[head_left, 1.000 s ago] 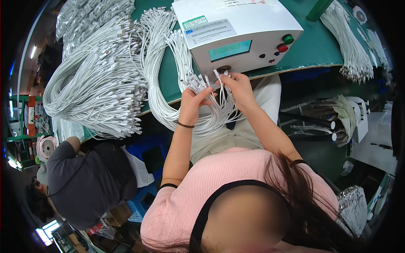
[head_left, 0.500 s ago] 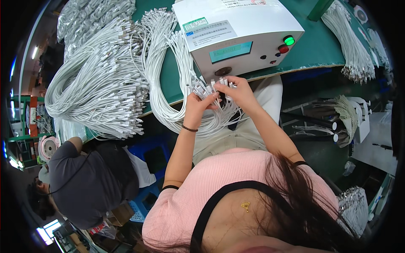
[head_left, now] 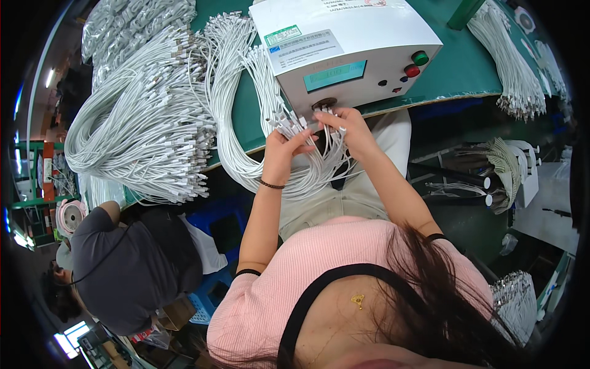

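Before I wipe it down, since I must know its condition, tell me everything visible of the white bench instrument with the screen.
The white bench instrument is box-shaped, its smooth shell of unclear material. It stands upright on the green tabletop, front toward the camera. Labels sit on top. The front has a lit teal screen, a green button, a red button, smaller controls and a dark round socket. The right hand holds white cables with ends by the socket; contact is unclear.

Factory workshop, bundled white cables (head_left: 310,178), instrument with buttons (head_left: 350,48), apparently shelving (head_left: 47,166) at dim edge
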Motion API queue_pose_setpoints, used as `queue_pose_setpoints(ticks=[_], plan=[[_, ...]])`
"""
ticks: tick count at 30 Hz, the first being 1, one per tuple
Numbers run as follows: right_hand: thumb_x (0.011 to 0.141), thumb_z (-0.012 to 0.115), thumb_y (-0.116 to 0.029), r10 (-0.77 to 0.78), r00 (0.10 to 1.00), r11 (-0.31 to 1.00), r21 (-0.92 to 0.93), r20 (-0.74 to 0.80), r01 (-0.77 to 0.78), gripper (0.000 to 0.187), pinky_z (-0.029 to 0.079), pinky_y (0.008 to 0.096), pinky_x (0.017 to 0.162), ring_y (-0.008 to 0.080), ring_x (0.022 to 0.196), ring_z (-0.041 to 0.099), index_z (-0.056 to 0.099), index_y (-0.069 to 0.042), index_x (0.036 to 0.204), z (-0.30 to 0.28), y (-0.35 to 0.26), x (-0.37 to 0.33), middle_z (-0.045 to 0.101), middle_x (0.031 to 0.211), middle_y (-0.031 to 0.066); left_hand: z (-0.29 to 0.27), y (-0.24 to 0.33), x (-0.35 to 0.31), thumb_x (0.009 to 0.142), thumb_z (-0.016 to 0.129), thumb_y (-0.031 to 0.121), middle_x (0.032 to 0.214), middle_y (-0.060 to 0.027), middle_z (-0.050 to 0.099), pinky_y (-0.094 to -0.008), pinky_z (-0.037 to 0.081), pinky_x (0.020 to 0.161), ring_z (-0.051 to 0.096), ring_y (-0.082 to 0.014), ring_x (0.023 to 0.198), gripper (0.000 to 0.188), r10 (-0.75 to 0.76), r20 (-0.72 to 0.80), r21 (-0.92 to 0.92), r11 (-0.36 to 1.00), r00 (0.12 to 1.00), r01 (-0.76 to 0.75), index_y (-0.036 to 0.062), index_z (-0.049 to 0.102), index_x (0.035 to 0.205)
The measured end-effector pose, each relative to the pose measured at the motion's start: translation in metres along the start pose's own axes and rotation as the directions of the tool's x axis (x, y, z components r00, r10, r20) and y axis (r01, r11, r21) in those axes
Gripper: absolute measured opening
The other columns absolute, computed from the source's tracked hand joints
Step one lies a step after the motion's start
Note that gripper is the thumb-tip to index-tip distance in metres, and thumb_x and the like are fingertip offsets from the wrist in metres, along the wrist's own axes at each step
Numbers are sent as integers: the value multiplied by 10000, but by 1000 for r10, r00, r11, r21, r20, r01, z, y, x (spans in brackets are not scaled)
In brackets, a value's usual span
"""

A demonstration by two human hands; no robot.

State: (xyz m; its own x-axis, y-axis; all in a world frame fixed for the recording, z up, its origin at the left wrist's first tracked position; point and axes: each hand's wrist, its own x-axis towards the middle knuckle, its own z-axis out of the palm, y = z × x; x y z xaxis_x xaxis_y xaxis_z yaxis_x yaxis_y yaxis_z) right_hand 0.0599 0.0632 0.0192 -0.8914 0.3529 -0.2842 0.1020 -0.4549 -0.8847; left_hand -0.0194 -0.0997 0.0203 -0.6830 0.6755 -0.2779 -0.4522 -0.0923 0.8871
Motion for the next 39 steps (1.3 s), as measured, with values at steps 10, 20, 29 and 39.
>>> queue_pose_setpoints(ticks=[10, 20, 29, 39], plan=[[834, 700, -193, 49, 997, 994, -97, -64, -55, 213, 424, 219, 643, 76, 691, 552, 675, 13, 884, 7, -10, -4, 646, 754, 14, 3, 2, 0, 844, 654, 52, 942, -104, 678, -262, 570, 632, 680, -191, 817, 235, 19, -27, -8, 1000, 999, -19, -44, 582, 1046], [832, 717, -211, -64, 993, 986, -157, -96, 48, 234, 446, 228, 667, 77, 711, 576, 690, 8, 909, 4, 3, -6, 669, 787, 37, 2, -6, -7, 889, 635, 147, 929, -100, 672, -245, 555, 606, 682, -191, 777, 249, 46, -89, 102, 994, 995, -37, -32, 602, 1059], [828, 727, -208, -20, 991, 999, -35, -131, 16, 248, 452, 235, 673, 86, 714, 593, 680, 22, 909, 8, 3, -2, 667, 792, 46, 5, 1, -11, 865, 658, 105, 889, -126, 668, -242, 557, 545, 689, -209, 739, 267, 51, -131, 59, 997, 990, -44, -63, 582, 1058], [808, 737, -172, -4, 988, 1000, 22, -156, 8, 209, 446, 236, 630, 88, 685, 584, 672, 19, 862, 10, -2, 1, 657, 765, 58, 6, 3, -13, 845, 677, 90, 883, -124, 665, -245, 552, 538, 689, -208, 744, 295, 114, -68, 85, 991, 991, -108, -54, 564, 1076]])
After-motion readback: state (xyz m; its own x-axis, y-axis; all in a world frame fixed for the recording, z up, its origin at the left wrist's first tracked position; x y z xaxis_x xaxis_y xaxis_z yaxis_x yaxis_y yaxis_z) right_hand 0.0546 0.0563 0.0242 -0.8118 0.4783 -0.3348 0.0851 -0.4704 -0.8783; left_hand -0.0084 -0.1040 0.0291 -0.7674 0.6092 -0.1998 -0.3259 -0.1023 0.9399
